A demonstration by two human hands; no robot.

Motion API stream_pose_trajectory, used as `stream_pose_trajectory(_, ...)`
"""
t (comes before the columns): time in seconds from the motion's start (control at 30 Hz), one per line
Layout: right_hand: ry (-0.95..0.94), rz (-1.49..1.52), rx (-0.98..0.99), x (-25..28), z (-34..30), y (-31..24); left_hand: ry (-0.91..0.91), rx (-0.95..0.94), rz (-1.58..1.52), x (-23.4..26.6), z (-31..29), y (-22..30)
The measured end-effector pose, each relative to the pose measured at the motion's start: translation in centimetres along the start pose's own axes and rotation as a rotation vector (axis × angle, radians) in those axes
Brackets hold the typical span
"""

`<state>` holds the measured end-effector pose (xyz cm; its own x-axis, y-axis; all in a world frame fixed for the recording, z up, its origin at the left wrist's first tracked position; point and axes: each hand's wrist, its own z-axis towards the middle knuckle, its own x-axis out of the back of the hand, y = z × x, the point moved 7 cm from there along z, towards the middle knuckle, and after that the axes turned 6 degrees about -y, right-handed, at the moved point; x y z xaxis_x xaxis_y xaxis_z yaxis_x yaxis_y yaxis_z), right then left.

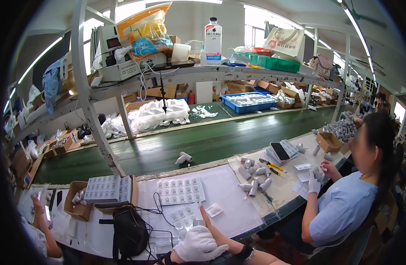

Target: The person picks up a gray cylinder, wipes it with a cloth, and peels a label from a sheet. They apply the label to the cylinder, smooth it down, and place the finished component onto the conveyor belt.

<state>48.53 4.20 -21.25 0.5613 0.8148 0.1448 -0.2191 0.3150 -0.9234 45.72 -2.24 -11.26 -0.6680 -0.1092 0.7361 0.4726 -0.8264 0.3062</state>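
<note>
From where I stand, the left hand [198,244] wears a white glove, and its fingers bend in toward the other hand. The right hand [212,229] is bare, and one finger points up and away from the body. A small grey piece [198,223] sits right at the top edge of the glove, just to the left of that long finger — both hands are close to it, and I cannot say which one is nearer. I cannot tell if the glove is gripping it, or if the bare hand has a hold on it too. I see only a bit of it, so I cannot tell which way its long side runs. Just past the grey piece, a little to the left, lies a small sticker sheet [184,215]. Farther out is a bigger sticker sheet [180,191], with its long side running left to right. The right hand's fingertip is near that sheet's bottom right corner, but I can't tell if it touches — so for the big sheet, the right hand is the nearer one. A white packet [215,210] lies just right of that finger. To the left is a black bag [130,232]. Well off to the right are grey tubes [253,188] and yellow pliers [273,168]. Beyond the table is a green belt [212,148], and a co-worker [344,198] sits on the right.
</note>
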Motion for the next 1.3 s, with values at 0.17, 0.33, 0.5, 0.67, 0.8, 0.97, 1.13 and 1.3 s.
stream_pose_trajectory(0.17, -0.007, -0.148, 0.050, 0.2, -0.5, -0.6, 0.027, -0.038, -0.314, -0.5, -2.5, -1.1)
stream_pose_trajectory(0.33, -0.043, -0.031, 0.130, -1.2, -1.2, 0.3, 0.421, 0.579, -0.472, -0.7, -5.8, -3.8)
stream_pose_trajectory(0.5, -0.076, 0.056, 0.127, -0.9, -1.9, -0.1, 0.207, 0.742, -0.736, -3.4, -7.7, -6.7)
stream_pose_trajectory(0.67, -0.061, 0.273, -0.022, 0.0, -1.7, -0.2, 0.041, 0.486, -0.239, -1.4, -4.1, -4.4)
stream_pose_trajectory(0.8, 0.039, 0.262, 0.018, 0.4, -1.2, -0.7, 0.079, 0.832, -0.772, -3.9, -6.5, -5.7)
stream_pose_trajectory(0.97, 0.171, 0.057, -0.058, 1.3, -1.4, 2.1, 0.138, 0.606, -0.529, -3.8, -4.7, -5.6)
stream_pose_trajectory(1.13, 0.208, -0.100, -0.077, 1.0, -2.0, 2.0, 0.237, 0.771, -0.795, -5.7, -7.3, -6.5)
stream_pose_trajectory(1.3, 0.283, -0.283, 0.069, 0.6, -2.4, 0.5, 0.411, 0.760, -0.891, -6.1, -7.4, -6.8)
